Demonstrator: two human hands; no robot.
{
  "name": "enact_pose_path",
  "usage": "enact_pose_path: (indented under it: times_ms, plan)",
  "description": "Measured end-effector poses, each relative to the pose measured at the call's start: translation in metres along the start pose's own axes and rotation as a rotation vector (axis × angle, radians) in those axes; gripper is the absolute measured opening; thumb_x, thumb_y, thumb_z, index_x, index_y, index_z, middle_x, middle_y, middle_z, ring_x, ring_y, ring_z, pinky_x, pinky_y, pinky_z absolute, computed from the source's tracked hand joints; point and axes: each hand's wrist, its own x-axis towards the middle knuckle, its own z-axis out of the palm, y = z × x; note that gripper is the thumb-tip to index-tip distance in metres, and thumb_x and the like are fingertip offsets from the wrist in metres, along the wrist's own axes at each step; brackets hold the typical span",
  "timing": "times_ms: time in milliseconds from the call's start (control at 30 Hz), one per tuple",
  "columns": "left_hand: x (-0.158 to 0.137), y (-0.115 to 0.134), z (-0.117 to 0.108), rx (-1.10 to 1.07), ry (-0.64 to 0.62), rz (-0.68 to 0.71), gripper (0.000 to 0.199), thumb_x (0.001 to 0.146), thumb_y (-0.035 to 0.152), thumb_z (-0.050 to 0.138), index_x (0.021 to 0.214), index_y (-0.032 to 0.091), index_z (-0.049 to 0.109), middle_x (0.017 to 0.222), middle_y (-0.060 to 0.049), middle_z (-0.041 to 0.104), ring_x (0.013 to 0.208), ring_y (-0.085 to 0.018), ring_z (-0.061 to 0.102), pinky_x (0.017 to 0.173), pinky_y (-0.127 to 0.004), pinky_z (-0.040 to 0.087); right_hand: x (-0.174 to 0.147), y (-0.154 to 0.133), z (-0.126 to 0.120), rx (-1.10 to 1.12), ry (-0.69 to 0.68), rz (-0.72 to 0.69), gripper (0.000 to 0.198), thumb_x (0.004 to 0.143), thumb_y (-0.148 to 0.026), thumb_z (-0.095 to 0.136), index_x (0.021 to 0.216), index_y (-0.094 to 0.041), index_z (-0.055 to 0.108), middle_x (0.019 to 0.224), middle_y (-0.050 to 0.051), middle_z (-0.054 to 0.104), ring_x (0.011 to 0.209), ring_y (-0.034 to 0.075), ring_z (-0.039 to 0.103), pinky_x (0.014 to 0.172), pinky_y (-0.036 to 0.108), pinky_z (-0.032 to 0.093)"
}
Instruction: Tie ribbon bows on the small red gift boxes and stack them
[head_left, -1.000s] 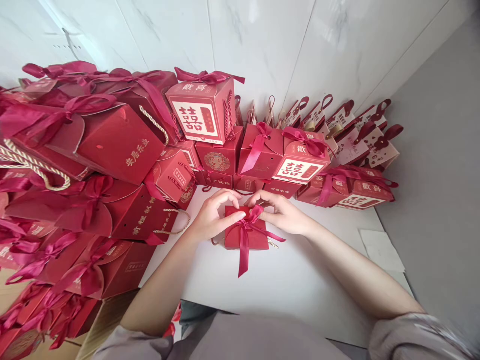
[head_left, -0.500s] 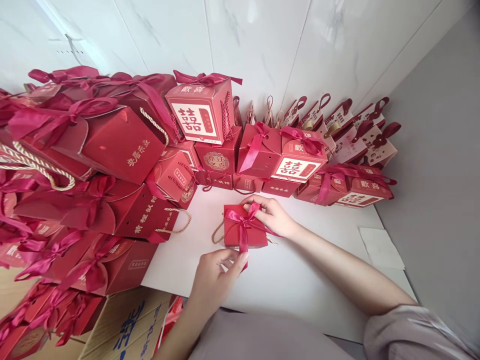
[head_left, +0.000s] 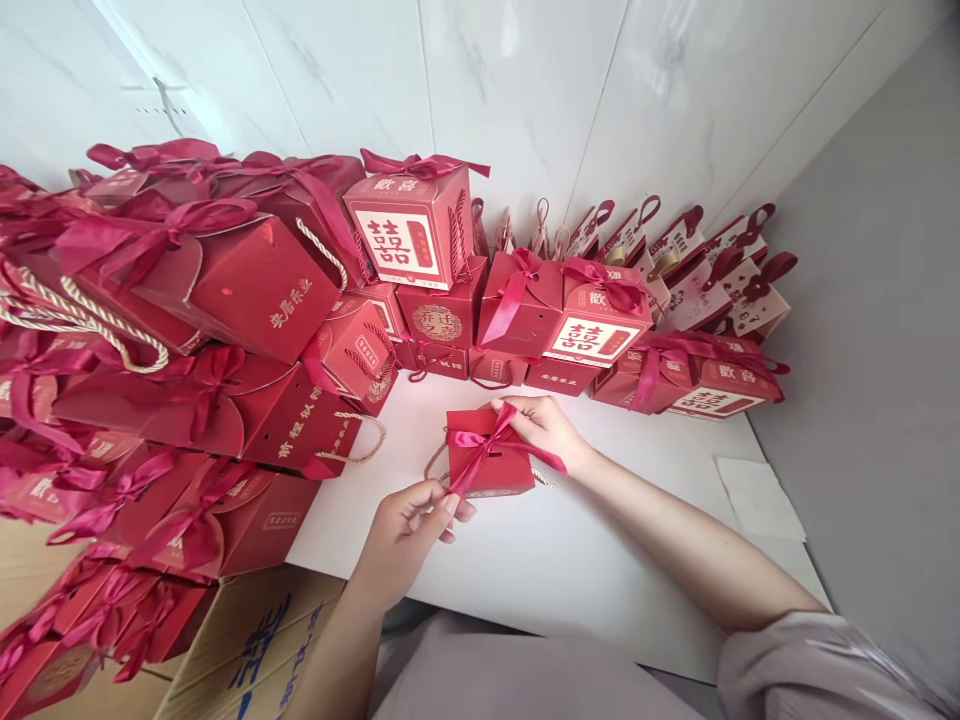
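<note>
A small red gift box stands on the white table, with twisted cord handles at its two sides. Across its top runs a crimson satin ribbon tied in a bow. My left hand pinches one ribbon tail in front of the box and holds it taut toward the lower left. At the box's upper right, my right hand is closed on the bow's loop, thumb on top; some of its fingers are hidden behind the ribbon and box.
Stacked red gift boxes with bows crowd the left side. More boxes line the back by the marbled wall, with small looped bags behind. A cardboard box is at lower left; white paper lies at right.
My left hand has moved left, drawing the ribbon tail from straight down to a slant toward the lower left. My right hand stays at the bow. The view has shifted slightly.
</note>
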Motion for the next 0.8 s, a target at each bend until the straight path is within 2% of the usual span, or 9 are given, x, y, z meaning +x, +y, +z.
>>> enact_pose_path:
  times_ms: [167, 367, 500, 633, 700, 800]
  plan:
    - [0.001, -0.001, -0.003, -0.056, -0.024, -0.003, 0.032, 0.088, 0.044, 0.058, 0.07, 0.017, 0.056, 0.091, -0.008, 0.072, 0.095, -0.022, 0.068, 0.08, -0.03, 0.056, -0.002, 0.0, 0.003, -0.047, 0.03, 0.012, 0.052, 0.096, -0.056, 0.042, 0.072, -0.018, 0.067, 0.068, 0.001, 0.066, 0.065, 0.017, 0.06, 0.064, 0.026, 0.047]
    - [0.001, -0.001, -0.013, -0.034, -0.064, 0.042, 0.037, 0.089, 0.041, 0.059, 0.064, 0.017, 0.047, 0.09, -0.009, 0.073, 0.107, -0.026, 0.066, 0.09, -0.03, 0.051, -0.005, -0.004, 0.006, -0.096, 0.063, 0.019, 0.049, 0.098, -0.053, 0.039, 0.081, -0.019, 0.069, 0.071, 0.001, 0.068, 0.064, 0.016, 0.06, 0.065, 0.025, 0.045]
    - [0.004, -0.002, -0.011, -0.101, -0.016, -0.001, 0.036, 0.086, 0.046, 0.061, 0.067, 0.015, 0.059, 0.094, -0.011, 0.075, 0.098, -0.025, 0.07, 0.087, -0.033, 0.054, -0.006, -0.007, 0.007, -0.144, 0.101, 0.012, 0.047, 0.098, -0.051, 0.04, 0.079, -0.019, 0.069, 0.072, 0.002, 0.069, 0.067, 0.017, 0.063, 0.066, 0.026, 0.046]
    - [0.006, -0.002, 0.0, -0.118, 0.072, -0.102, 0.041, 0.084, 0.053, 0.062, 0.077, 0.013, 0.072, 0.088, -0.012, 0.076, 0.078, -0.022, 0.073, 0.071, -0.03, 0.058, -0.006, -0.009, 0.006, -0.102, 0.068, 0.017, 0.038, 0.095, -0.05, 0.049, 0.094, -0.021, 0.073, 0.09, 0.005, 0.075, 0.08, 0.02, 0.068, 0.075, 0.029, 0.05]
    - [0.006, -0.003, 0.004, -0.129, 0.111, -0.12, 0.041, 0.082, 0.053, 0.064, 0.08, 0.013, 0.074, 0.087, -0.011, 0.076, 0.078, -0.021, 0.073, 0.07, -0.029, 0.059, -0.007, -0.01, 0.005, -0.1, 0.029, 0.007, 0.035, 0.094, -0.05, 0.052, 0.1, -0.023, 0.074, 0.094, 0.005, 0.076, 0.082, 0.021, 0.069, 0.076, 0.03, 0.05]
    - [0.007, -0.004, 0.005, -0.149, 0.13, -0.11, 0.038, 0.08, 0.05, 0.068, 0.082, 0.013, 0.074, 0.089, -0.011, 0.077, 0.083, -0.022, 0.073, 0.074, -0.029, 0.059, -0.007, -0.01, 0.001, -0.147, 0.002, -0.015, 0.039, 0.095, -0.051, 0.049, 0.097, -0.022, 0.075, 0.087, 0.004, 0.076, 0.075, 0.02, 0.068, 0.072, 0.03, 0.051]
